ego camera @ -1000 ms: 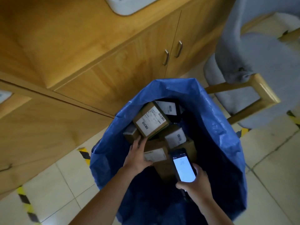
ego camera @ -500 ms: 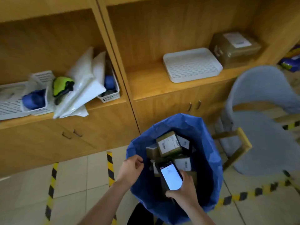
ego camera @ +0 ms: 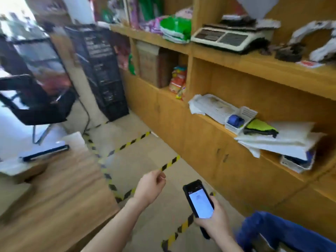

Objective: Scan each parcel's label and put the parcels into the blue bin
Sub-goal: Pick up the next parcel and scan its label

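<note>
My right hand (ego camera: 215,218) grips a black handheld scanner (ego camera: 199,200) with its lit screen facing up, low in the middle of the view. My left hand (ego camera: 150,187) hangs in the air over the floor with its fingers loosely curled and holds nothing. The blue bin (ego camera: 283,231) shows only as a rim of blue bag at the bottom right corner, to the right of the scanner. No parcel is in view; the bin's inside is cut off by the frame.
A wooden table (ego camera: 54,197) fills the bottom left, with a black-edged white object (ego camera: 45,153) on its far end. A wooden shelf unit (ego camera: 236,124) runs along the right. Yellow-black tape (ego camera: 127,144) marks the tiled floor. A black chair (ego camera: 36,106) and black crates (ego camera: 103,70) stand behind.
My view has swung left, away from the bin toward the table and floor. My left hand left the bin's rim and now hangs free. The scanner stays in my right hand.
</note>
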{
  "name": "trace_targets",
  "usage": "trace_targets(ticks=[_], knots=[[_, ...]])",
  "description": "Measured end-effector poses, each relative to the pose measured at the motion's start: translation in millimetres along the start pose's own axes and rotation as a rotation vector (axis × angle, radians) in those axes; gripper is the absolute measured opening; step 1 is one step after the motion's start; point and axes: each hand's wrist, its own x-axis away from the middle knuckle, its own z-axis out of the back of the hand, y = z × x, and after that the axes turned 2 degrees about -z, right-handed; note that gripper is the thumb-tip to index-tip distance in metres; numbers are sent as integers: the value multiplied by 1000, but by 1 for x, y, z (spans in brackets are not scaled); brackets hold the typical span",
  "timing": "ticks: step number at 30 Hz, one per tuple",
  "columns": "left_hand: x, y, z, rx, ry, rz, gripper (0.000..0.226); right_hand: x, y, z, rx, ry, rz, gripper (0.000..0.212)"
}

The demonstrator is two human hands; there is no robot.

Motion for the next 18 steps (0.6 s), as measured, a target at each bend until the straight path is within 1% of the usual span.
trace_targets(ticks=[3, 5, 9, 13, 18], knots=[[49, -74, 67, 28, 162, 153, 12, 12, -63, -67, 104, -145, 126, 93], [88, -123, 108, 33, 227, 260, 13, 27, -100, -115, 137, -212, 192, 95], [179, -222, 182, 8, 377, 422, 8, 73, -158, -220, 163, -341, 310, 86], [263, -307, 241, 15, 455, 561, 5, 125, -197, -324, 150, -468, 332, 85], [334, -383, 286, 45, 557, 695, 13, 173, -222, -421, 188, -586, 395, 89]])
